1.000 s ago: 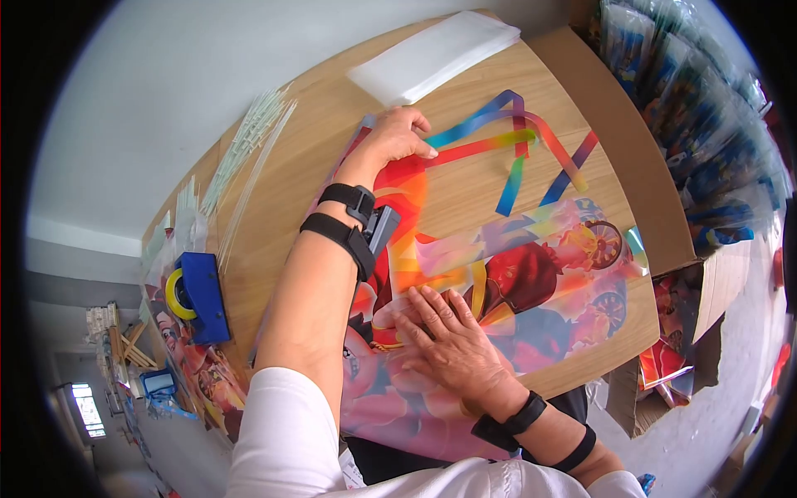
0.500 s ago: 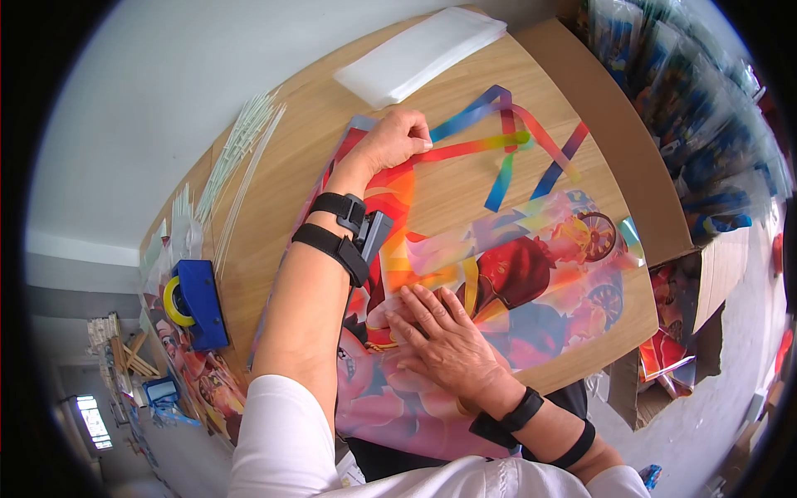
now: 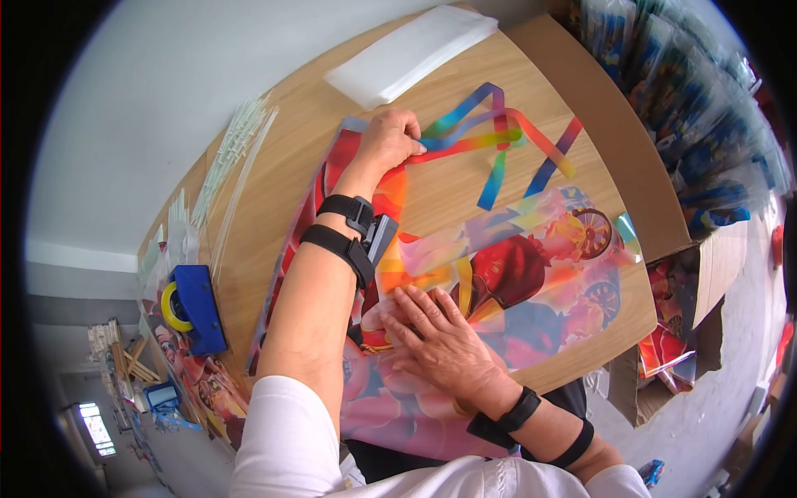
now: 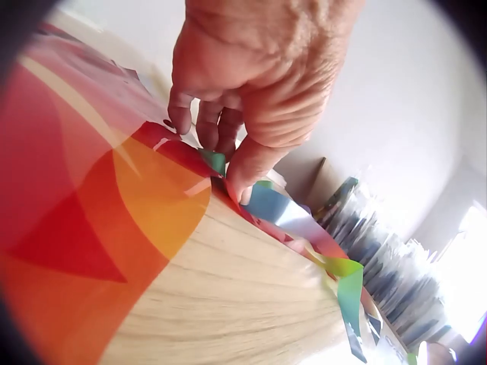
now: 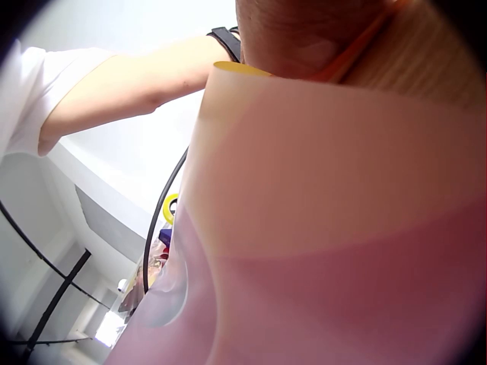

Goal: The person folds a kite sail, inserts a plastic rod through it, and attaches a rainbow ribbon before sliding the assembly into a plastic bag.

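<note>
A glossy printed sheet point(image 3: 506, 270) in red, orange and pink, with cartoon figures on it, lies over the wooden table point(image 3: 299, 149) and hangs past its near edge. At its far corner my left hand point(image 3: 388, 139) pinches a rainbow ribbon point(image 3: 465, 146) between thumb and fingers. The left wrist view shows the thumb point(image 4: 245, 171) pressing the ribbon down at the sheet's red edge. My right hand point(image 3: 444, 344) rests flat on the sheet's near part, fingers spread. In the right wrist view, hanging film point(image 5: 342, 190) hides most of that hand.
A stack of white sheets point(image 3: 411, 54) lies at the table's far edge. Thin pale rods point(image 3: 228, 162) and a blue tape dispenser point(image 3: 198, 311) are on the left. At the right stand a cardboard box point(image 3: 606, 124), packed plastic bags point(image 3: 706, 108) and an open carton point(image 3: 706, 357).
My left thumb and fingers, apart over the ribbon a second ago, have come together on it. My right hand stays flat on the sheet. The head view has shifted slightly.
</note>
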Available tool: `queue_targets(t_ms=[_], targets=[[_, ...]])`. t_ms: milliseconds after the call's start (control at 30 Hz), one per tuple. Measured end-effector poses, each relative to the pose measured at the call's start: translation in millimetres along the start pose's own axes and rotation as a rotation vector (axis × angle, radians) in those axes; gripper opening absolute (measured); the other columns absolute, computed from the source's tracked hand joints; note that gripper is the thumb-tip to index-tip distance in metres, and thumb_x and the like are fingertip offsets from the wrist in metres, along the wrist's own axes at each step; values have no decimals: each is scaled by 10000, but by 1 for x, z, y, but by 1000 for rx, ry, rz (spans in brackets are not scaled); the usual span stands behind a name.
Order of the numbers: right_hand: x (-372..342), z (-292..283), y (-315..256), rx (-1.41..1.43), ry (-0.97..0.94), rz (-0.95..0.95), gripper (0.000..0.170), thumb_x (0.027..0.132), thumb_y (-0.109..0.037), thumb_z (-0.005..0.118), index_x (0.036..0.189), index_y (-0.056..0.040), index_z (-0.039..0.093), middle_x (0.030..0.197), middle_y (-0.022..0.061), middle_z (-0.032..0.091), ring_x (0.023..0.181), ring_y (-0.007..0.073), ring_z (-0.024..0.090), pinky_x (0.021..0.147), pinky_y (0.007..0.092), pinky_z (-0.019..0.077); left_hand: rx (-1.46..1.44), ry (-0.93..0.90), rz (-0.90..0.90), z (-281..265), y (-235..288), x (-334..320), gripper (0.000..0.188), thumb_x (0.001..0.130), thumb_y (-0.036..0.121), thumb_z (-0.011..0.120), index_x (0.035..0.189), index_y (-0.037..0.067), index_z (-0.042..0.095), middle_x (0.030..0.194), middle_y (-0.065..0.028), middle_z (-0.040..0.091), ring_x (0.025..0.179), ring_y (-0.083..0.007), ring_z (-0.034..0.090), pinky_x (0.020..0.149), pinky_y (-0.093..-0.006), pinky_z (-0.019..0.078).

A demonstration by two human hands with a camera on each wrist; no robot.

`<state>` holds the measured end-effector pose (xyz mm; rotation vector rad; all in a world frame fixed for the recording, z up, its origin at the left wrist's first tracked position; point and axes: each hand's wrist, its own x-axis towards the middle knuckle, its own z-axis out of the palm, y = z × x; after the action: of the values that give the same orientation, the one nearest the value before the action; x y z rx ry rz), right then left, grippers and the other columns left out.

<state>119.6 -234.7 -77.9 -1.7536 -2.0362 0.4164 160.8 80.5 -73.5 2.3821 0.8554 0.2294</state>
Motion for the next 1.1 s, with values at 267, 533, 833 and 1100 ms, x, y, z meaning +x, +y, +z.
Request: queue_targets(t_ms=[267, 533, 833, 1100], targets=[[0, -2, 0, 6, 5, -1, 701, 878, -512, 551, 1427, -98, 415, 1530, 157, 312, 1427, 296, 275, 1183, 463, 162, -48, -110, 58, -1, 7, -5, 251, 626, 143, 823, 806, 56, 671, 811, -114, 688, 765, -254, 649, 686, -366, 503], [0, -3, 0, 13, 13, -4, 687, 883, -515, 542, 1418, -100, 428, 1527, 159, 315, 1427, 292, 275, 1184, 455, 160, 249, -70, 345, 0, 17, -10, 231, 696, 152, 792, 823, 22, 649, 802, -75, 626, 725, -189, 579, 674, -335, 472], [0, -1, 0, 13, 18, -2, 677, 886, -508, 540, 1416, -102, 432, 1524, 159, 319, 1421, 298, 284, 1180, 463, 167, -622, -49, 66, -30, 24, -16, 362, 790, 14, 685, 1134, 0, 575, 845, -64, 644, 815, -113, 618, 760, -255, 488], [0, -2, -1, 2, 17, -1, 661, 889, -512, 532, 1403, -105, 451, 1526, 160, 318, 1421, 299, 283, 1178, 470, 173, -752, -147, 125, -64, 26, -68, 528, 757, -43, 636, 1267, 2, 504, 872, -52, 636, 800, -100, 609, 765, -231, 485]])
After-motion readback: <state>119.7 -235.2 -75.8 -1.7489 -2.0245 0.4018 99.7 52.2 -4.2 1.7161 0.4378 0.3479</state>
